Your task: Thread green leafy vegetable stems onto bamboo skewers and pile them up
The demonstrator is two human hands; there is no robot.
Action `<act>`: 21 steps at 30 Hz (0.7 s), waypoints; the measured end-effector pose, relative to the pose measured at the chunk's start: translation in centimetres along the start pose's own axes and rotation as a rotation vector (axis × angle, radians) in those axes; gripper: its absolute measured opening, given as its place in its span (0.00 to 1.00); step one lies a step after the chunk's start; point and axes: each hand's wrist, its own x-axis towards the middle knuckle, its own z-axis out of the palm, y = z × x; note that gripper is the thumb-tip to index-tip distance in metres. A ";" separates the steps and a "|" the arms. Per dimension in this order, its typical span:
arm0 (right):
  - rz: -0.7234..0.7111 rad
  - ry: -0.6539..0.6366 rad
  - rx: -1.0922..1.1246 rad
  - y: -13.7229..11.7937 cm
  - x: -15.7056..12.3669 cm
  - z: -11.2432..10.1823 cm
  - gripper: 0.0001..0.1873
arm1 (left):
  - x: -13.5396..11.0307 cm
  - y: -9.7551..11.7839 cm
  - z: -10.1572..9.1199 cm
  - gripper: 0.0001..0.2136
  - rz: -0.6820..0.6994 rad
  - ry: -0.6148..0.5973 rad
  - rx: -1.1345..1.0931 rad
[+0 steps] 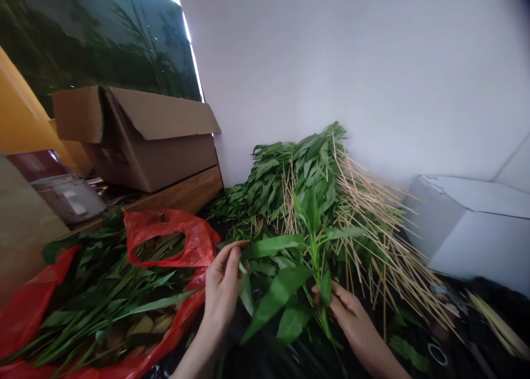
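Observation:
My right hand (346, 311) is closed around the lower part of an upright leafy stem (315, 253) with long green leaves spreading from it. To its left, my left hand (222, 279) pinches a leaf (245, 291), thumb against fingers; part of that leaf is hidden behind the fingers. Behind both hands, a heap of leafy bundles (271, 166) leans by the wall, with many thin tan sticks (372, 202) fanning out to the right.
On the left, a red plastic bag (169, 216) holds loose leafy stems (124, 296). An open cardboard box (165, 153) sits on a wooden surface behind it. At right stands a white box (484, 230), with a pale ring (438, 355) and dark plastic in front.

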 end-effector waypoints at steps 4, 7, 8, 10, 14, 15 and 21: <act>0.001 -0.019 0.009 -0.1 0.0 0.0 0.26 | -0.4 1.4 -0.1 0.18 0.060 0.070 -0.018; -0.039 -0.037 -0.019 -0.1 0.0 -0.1 0.25 | -0.5 2.4 -0.6 0.14 0.152 0.148 0.021; -0.046 -0.034 -0.031 -0.2 0.0 -0.1 0.24 | -0.5 2.8 -0.8 0.13 0.198 0.186 0.044; -0.050 -0.020 -0.047 -0.3 0.0 0.0 0.25 | -0.6 3.8 -1.3 0.09 0.314 0.257 0.102; -0.072 -0.005 -0.073 -0.7 -0.1 0.4 0.27 | -1.3 6.3 -2.1 0.06 0.595 0.350 0.242; -0.084 -0.004 -0.086 -0.8 -0.1 0.4 0.27 | -1.6 6.9 -2.2 0.06 0.656 0.356 0.277; -0.113 -0.005 -0.162 -1.4 -0.4 0.6 0.24 | -2.2 7.2 -1.2 0.11 0.913 -0.075 0.498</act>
